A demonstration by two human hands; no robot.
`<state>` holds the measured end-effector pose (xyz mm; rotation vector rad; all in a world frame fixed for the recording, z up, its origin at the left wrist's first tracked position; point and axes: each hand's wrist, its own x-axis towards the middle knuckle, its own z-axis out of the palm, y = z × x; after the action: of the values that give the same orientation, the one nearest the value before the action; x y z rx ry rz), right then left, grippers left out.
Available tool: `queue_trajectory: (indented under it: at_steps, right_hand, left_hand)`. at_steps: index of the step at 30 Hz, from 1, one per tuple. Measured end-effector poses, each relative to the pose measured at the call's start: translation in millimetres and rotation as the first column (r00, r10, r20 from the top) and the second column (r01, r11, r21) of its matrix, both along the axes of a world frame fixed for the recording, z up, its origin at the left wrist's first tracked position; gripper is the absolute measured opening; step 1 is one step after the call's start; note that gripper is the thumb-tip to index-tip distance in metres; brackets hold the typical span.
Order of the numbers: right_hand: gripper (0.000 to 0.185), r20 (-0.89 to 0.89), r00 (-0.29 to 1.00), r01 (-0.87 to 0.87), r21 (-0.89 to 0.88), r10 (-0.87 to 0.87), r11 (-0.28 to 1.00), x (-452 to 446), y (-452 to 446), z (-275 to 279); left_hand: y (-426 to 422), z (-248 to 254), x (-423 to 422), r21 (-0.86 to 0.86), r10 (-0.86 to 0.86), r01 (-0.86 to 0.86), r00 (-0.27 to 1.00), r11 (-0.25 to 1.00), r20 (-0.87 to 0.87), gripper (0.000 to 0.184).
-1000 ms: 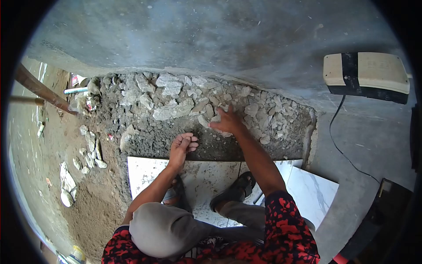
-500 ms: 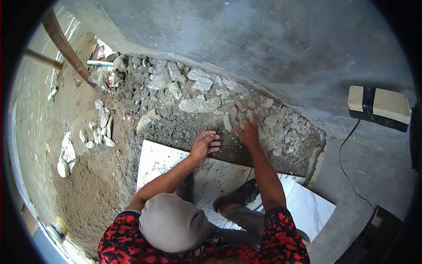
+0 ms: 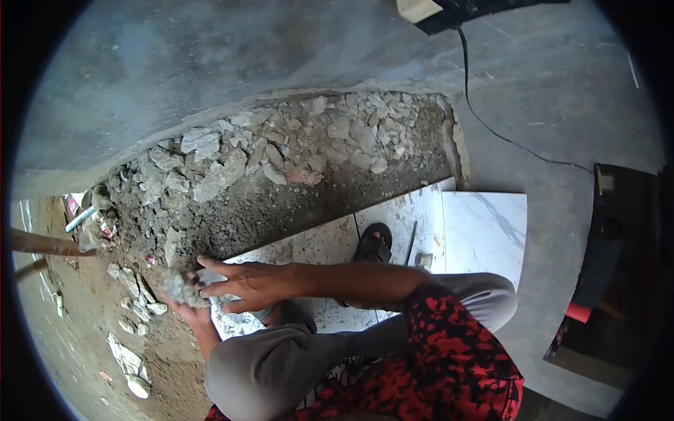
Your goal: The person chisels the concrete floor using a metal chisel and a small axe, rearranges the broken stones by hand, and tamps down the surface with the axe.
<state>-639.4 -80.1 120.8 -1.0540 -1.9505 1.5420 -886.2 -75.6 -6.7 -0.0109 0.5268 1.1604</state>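
Observation:
A rough grey lump of broken mortar [image 3: 182, 283], a little blurred, is held at the left by my left hand [image 3: 193, 313], whose fingers cup it from below. My right hand [image 3: 251, 282] reaches across from the right with its fingers stretched and spread. Its fingertips meet the lump's right side, and one finger points past it. Both hands are over the left end of the mud-specked white tiles [image 3: 316, 245]. Behind them runs a strip of dark, crumbly mortar bed [image 3: 253, 217].
Broken stone pieces [image 3: 223, 175] lie along the wall [image 3: 267, 56]. More stones [image 3: 133, 284] and a sand heap [image 3: 172, 365] are at the left. My sandalled foot [image 3: 373, 242] rests on the tiles. A black cable [image 3: 502, 133] hangs at the right.
My view has turned to the right. Both hands have moved from the mortar bed and rubble to the tiles' left end, and a mortar lump is now in my left hand.

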Motion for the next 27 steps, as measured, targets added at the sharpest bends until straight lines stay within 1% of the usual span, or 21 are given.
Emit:
queue_trajectory:
  at_steps: [2,3,4,5,6,7,8,9,11,13,15,17,18,19,20,21,22,23,25,26,27]
  right_hand:
    - [0.047,0.105,0.992,-0.063,-0.101,0.074,0.993,46.6,-6.0,4.4]
    - [0.049,0.159,0.987,-0.03,0.092,0.015,0.995,80.7,-19.7,-20.3]
    - [0.05,0.34,0.94,-0.006,-0.023,0.014,1.0,132.0,-29.2,-11.3]
    - [0.048,0.488,0.869,0.04,-0.221,0.075,0.974,184.5,-39.3,3.0]
    - [0.045,0.648,0.755,0.05,-0.213,0.103,0.976,238.6,-66.5,14.2]
    - [0.046,0.797,0.516,0.042,-0.39,0.315,0.92,276.3,-88.3,39.0]
    - [0.048,0.815,0.379,0.157,-0.523,0.438,0.838,306.9,-118.4,53.4]
    - [0.051,0.813,0.309,0.255,-0.57,0.493,0.781,329.8,-157.2,57.9]
    - [0.044,0.848,0.383,0.457,-0.518,0.365,0.723,342.6,-245.6,50.3]
    - [0.047,0.746,0.645,0.495,-0.572,0.164,0.654,344.4,-334.1,12.6]
    - [0.058,0.886,0.445,0.8,-0.459,0.131,0.385,307.7,-429.3,-62.6]
    - [0.078,0.96,0.252,0.961,-0.234,-0.125,0.145,269.2,-493.0,-94.9]
    - [0.084,0.965,0.166,0.985,-0.154,-0.204,0.076,255.0,-504.6,-98.4]
    - [0.091,0.958,0.078,0.997,-0.08,-0.277,0.003,242.3,-512.5,-105.2]
    - [0.093,0.938,-0.061,0.996,0.033,-0.342,-0.086,234.5,-522.8,-120.9]
    - [0.088,0.939,-0.165,0.984,0.134,-0.302,-0.12,230.6,-515.7,-125.2]
    - [0.081,0.947,-0.168,0.978,0.125,-0.273,-0.166,232.8,-508.8,-125.5]
    - [0.074,0.956,-0.166,0.972,0.117,-0.242,-0.206,235.1,-493.3,-113.6]
    - [0.06,0.949,-0.097,0.995,0.081,-0.301,-0.064,240.6,-516.3,-121.8]
    - [0.057,0.931,-0.066,0.983,-0.002,-0.358,-0.186,240.7,-504.9,-100.6]
    - [0.054,0.909,-0.037,0.951,-0.096,-0.416,-0.295,241.3,-485.4,-64.6]
  left_hand:
    - [-10.2,12.0,-56.0,-0.021,0.056,-0.062,0.976,0.998,-0.208,0.063]
    - [-15.3,15.2,-85.3,-0.033,0.063,-0.077,0.945,0.996,-0.321,0.061]
    - [-25.7,0.8,-125.5,-0.079,0.11,-0.172,0.86,0.982,-0.498,0.059]
    - [-34.9,-18.3,-172.9,-0.096,0.139,-0.267,0.737,0.959,-0.661,0.058]
    - [-38.7,-26.3,-210.0,-0.121,0.1,-0.321,0.594,0.939,-0.798,0.058]
    - [-40.9,-27.9,-242.3,-0.143,0.015,-0.331,0.433,0.933,-0.901,0.058]
    - [-41.7,-29.6,-272.4,-0.177,-0.09,-0.346,0.253,0.921,-0.963,0.058]
    - [-40.3,-29.9,-297.2,-0.208,-0.193,-0.339,0.08,0.917,-0.978,0.057]
    - [-31.8,-26.6,-330.5,-0.278,-0.358,-0.326,-0.219,0.904,-0.908,0.057]
    - [-14.6,-23.9,-346.7,-0.342,-0.433,-0.272,-0.445,0.899,-0.784,0.057]
    - [5.0,-24.6,-348.0,-0.392,-0.409,-0.172,-0.612,0.904,-0.676,0.057]
    - [29.7,-30.7,-337.6,-0.418,-0.281,0.012,-0.723,0.908,-0.631,0.057]
    - [43.3,-38.8,-326.3,-0.402,-0.169,0.149,-0.737,0.904,-0.654,0.057]
    - [58.3,-43.8,-315.4,-0.369,-0.059,0.294,-0.708,0.882,-0.704,0.057]
    - [72.2,-50.2,-299.3,-0.296,0.073,0.448,-0.642,0.844,-0.763,0.057]
    - [85.9,-9.1,-245.9,-0.392,-0.304,0.337,-0.286,0.856,-0.909,0.059]
    - [97.0,23.1,-189.5,-0.333,-0.273,0.45,-0.193,0.829,-0.942,0.064]
    - [111.7,49.0,-143.3,-0.34,-0.276,0.547,-0.198,0.765,-0.94,0.065]
    - [127.4,99.2,-52.6,-0.281,-0.19,0.665,-0.208,0.691,-0.959,0.063]
    - [129.4,127.4,-14.1,-0.282,-0.162,0.726,-0.233,0.627,-0.959,0.063]
    - [125.3,151.6,15.6,-0.27,-0.145,0.716,-0.232,0.644,-0.962,0.063]
